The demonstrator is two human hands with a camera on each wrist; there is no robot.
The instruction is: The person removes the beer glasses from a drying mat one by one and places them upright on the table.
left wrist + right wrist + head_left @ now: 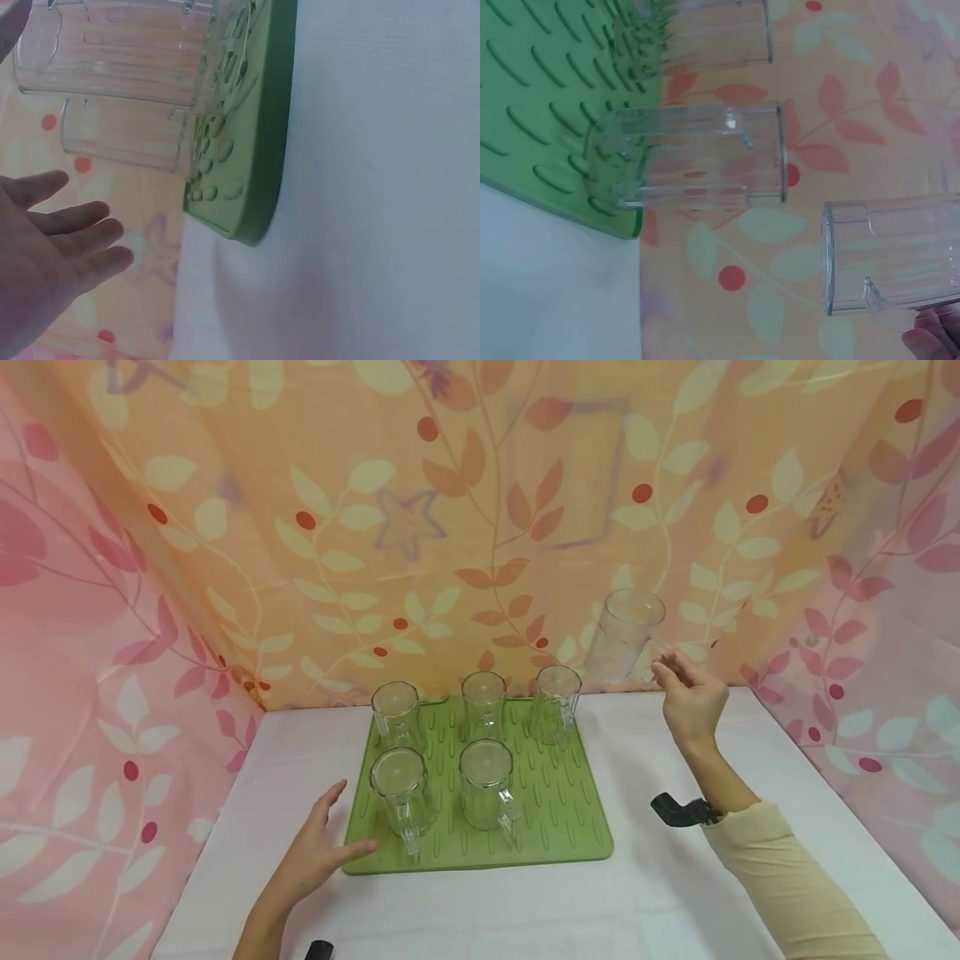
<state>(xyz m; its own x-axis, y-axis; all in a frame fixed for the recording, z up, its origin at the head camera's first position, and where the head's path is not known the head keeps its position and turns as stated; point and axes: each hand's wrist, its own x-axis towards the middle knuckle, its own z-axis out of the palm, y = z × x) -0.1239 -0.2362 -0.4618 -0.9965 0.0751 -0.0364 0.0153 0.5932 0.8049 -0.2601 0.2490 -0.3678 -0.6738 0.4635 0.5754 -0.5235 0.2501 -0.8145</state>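
A clear glass mug (622, 635) is up in the air, past the back right corner of the green mat and in front of the flowery cloth (487, 518). The right hand (693, 702) pinches it by the handle at the side. I can't tell which end is the open one.

The mug looks hard and a bit heavy, I think, and it could break if it gets bumped or dropped. Smooth glass may be slippery, more so if wet. The handle is a good place to hold; a second hand round the side would help keep it steady.

Nearby, five more glass mugs (487, 777) stand on the green mat (536, 847), three at the back and two in front. The mat has little bumps and lies on the white bench (645, 893).

The left hand (311, 852) is by the mat's left side, fingers spread, holding nothing.

I see no brand, label or words to read. The cloth just has leaves, red dots and faint purple shapes, like a star.
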